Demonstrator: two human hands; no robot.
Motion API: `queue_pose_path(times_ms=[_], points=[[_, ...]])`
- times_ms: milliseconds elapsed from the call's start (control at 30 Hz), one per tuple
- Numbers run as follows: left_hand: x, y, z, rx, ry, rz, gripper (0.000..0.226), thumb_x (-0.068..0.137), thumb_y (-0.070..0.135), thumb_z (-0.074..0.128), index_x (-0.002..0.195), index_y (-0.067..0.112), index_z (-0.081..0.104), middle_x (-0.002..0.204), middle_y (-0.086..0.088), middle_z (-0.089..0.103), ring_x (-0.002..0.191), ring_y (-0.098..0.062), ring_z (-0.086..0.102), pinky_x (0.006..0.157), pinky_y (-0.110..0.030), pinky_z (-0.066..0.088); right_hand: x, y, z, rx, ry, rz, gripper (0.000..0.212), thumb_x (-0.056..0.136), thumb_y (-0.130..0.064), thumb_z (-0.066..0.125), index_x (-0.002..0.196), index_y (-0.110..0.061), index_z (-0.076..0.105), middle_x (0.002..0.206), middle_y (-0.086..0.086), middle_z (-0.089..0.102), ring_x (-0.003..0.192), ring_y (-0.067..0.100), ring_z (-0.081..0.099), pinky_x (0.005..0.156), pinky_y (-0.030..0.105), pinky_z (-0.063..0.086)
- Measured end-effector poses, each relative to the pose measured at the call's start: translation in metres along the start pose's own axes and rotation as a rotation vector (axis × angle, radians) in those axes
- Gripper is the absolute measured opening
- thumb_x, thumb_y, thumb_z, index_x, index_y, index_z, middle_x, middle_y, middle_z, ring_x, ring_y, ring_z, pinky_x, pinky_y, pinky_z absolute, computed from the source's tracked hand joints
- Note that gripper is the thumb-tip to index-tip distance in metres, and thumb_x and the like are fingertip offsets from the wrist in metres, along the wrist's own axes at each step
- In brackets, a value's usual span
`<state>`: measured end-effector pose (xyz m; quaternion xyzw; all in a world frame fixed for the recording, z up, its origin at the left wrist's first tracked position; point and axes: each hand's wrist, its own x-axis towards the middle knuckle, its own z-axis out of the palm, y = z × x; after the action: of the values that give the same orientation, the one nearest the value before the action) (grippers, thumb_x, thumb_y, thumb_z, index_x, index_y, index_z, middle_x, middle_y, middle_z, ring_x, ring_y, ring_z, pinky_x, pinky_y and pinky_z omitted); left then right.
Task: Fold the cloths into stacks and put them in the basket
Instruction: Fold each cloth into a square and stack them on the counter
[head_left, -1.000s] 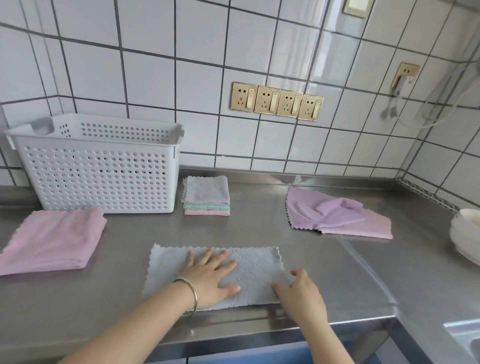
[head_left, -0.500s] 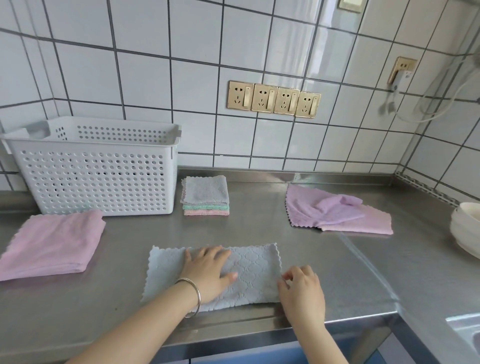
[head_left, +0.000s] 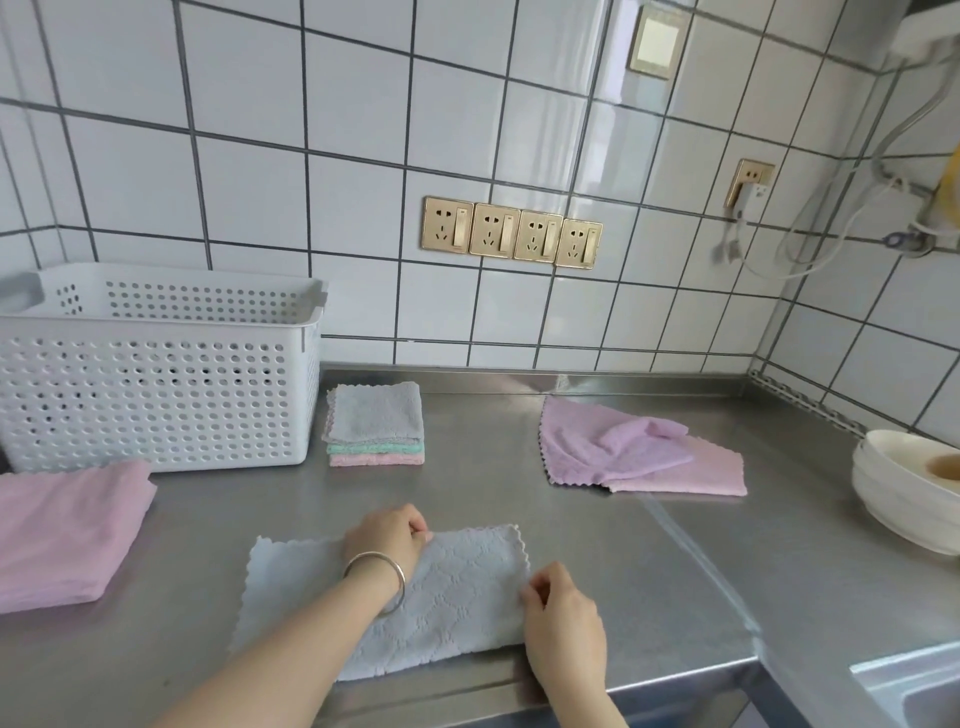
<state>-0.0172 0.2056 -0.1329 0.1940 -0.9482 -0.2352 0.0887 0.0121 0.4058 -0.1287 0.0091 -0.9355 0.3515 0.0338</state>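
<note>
Two hands work the grey cloth (head_left: 457, 603) lying half-folded at the worktop (head_left: 649, 571) front edge: left hand (head_left: 387, 540) fingers pinch its far edge, right hand (head_left: 563, 618) fingers pinch its right edge. Uneven pinches risk a skewed fold, and a tug toward the person risks dragging the cloth off the edge.

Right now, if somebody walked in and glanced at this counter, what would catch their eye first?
Probably the two hands, left hand and right hand, pinching the pale blue-grey textured cloth at the steel counter's front edge. Next, the big white perforated plastic basket at back left, with a small folded stack of grey, green and pink cloths just to its right.
</note>
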Motion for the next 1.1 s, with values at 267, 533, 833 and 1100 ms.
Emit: queue_pose_path(times_ms=[267,533,833,1100], points=[[0.0,-0.002,0.0,-0.197,0.126,-0.08,0.013,0.093,0.022,0.048,0.083,0.027,0.056,0.102,0.0,0.068,0.097,-0.024,0.06,0.083,-0.032,0.047,0.003,-0.005,0.0,-0.117,0.031,0.022,0.012,0.094,-0.031,0.04,0.087,-0.023,0.044,0.083,0.001,0.06,0.079,0.026,0.054,0.065,0.029,0.035],[-0.005,-0.001,-0.002,0.07,0.016,0.095,0.034,0.091,0.046,0.042,0.119,0.03,0.053,0.127,0.007,0.053,0.119,-0.017,0.048,0.097,-0.034,0.042,-0.001,-0.008,-0.002,-0.151,0.033,0.001,0.018,0.091,-0.024,0.042,0.108,-0.02,0.048,0.106,0.002,0.063,0.097,0.026,0.06,0.07,0.03,0.037],[-0.032,0.008,0.003,0.408,-0.404,0.366,0.098,0.069,0.082,0.001,0.148,0.025,-0.007,0.157,0.004,-0.015,0.145,-0.013,-0.014,0.118,-0.046,-0.008,0.001,-0.011,-0.001,-0.432,-0.148,0.107,0.052,0.087,-0.045,0.037,0.122,-0.009,0.05,0.121,0.007,0.051,0.112,0.023,0.048,0.085,0.032,0.043],[-0.037,0.016,-0.012,0.011,-0.203,0.258,0.079,0.082,0.071,0.025,0.145,0.024,0.027,0.157,0.001,0.019,0.146,-0.014,0.011,0.12,-0.035,0.009,-0.009,-0.03,0.001,-0.014,0.074,-0.078,0.011,0.078,-0.019,0.06,0.077,-0.019,0.049,0.081,-0.001,0.054,0.074,0.021,0.052,0.054,0.025,0.033]])
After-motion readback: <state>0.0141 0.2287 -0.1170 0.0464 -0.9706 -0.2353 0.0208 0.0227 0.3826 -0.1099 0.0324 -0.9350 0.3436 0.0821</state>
